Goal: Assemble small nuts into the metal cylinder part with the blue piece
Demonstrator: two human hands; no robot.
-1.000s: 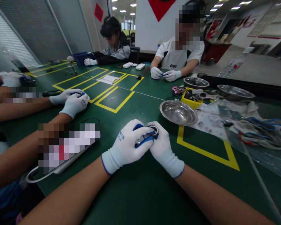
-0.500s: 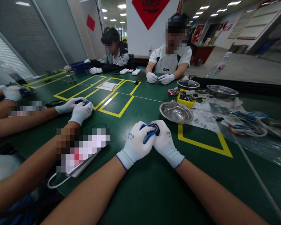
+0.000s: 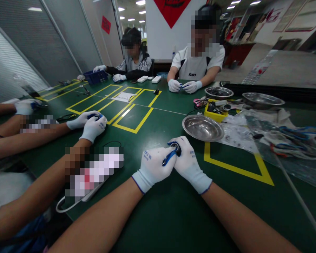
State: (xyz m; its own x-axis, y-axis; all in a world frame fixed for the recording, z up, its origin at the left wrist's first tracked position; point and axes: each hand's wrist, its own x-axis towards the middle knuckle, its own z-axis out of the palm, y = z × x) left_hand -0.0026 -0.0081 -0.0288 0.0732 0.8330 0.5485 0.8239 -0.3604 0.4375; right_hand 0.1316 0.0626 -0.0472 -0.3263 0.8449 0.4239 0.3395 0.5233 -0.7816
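In front of me, both gloved hands meet over the green table [image 3: 158, 214]. A small dark round part with a shiny ring [image 3: 176, 147] is between them. My right hand [image 3: 188, 160] is closed around its right side, fingers curled over it. From the left, my left hand [image 3: 155, 163] is also closed, its blue-coated fingertips against the part. A small shiny bit shows by the left fingers; whether it belongs to the same part I cannot tell. Much of what I hold is hidden by the gloves.
A steel bowl [image 3: 202, 127] stands beyond my right hand, near a yellow bin [image 3: 216, 111] of parts. Clear plastic bags [image 3: 242, 131] and gloves lie farther right. A white power strip [image 3: 94, 193] lies left, beside a co-worker's gloved hands [image 3: 91, 126]. Two people sit opposite.
The view has shifted slightly, so the far things sit a little farther right. My left fingers have closed in more tightly by the part; both hands stay together.
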